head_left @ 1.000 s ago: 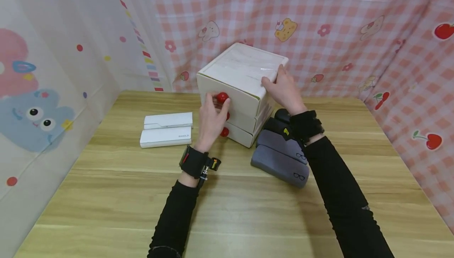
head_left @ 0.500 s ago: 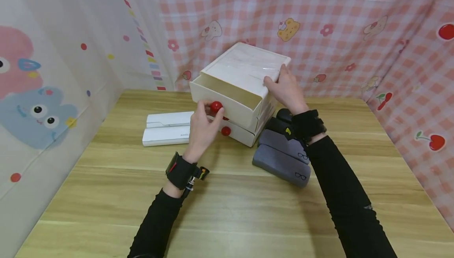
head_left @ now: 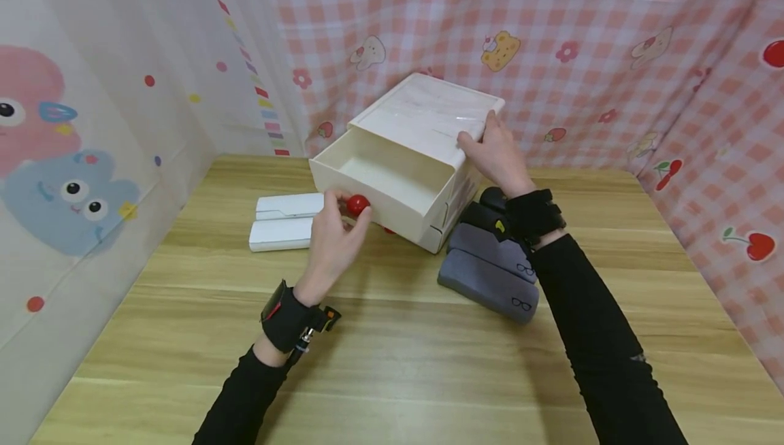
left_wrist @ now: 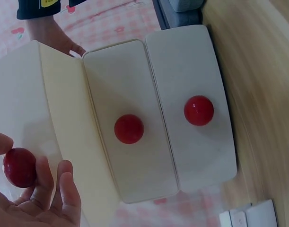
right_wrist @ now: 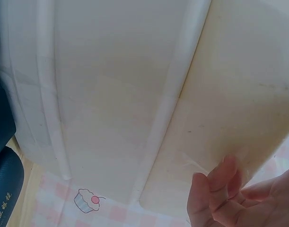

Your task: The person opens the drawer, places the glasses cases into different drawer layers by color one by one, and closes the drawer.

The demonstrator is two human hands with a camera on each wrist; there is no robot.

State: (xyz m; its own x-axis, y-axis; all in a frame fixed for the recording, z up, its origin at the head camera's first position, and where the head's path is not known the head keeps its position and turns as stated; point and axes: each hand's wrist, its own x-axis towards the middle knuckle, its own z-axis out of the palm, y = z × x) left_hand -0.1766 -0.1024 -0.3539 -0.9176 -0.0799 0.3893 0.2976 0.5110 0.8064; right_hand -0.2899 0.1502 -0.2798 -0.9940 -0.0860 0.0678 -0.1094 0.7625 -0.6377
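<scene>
A red knob (head_left: 358, 205) is pinched in the left grip (head_left: 335, 241), thumb and fingers drawn in around it. Behind that grip, the top drawer (head_left: 397, 219) projects from the white cabinet (head_left: 429, 115), its front turned toward the near left, the panel's long axis slanting from far left to near right. Since a second ago, when it sat flush, the drawer has been drawn well out. The cabinet's right top edge is held by the right grip (head_left: 497, 159), fingers bent. Two white cases (head_left: 282, 235) are partly hidden by the left grip; grey cases (head_left: 490, 288) are set nearer than the right. All is carried by a wood-grain desk (head_left: 398, 377), backed by pink checked cloth (head_left: 551, 9).
</scene>
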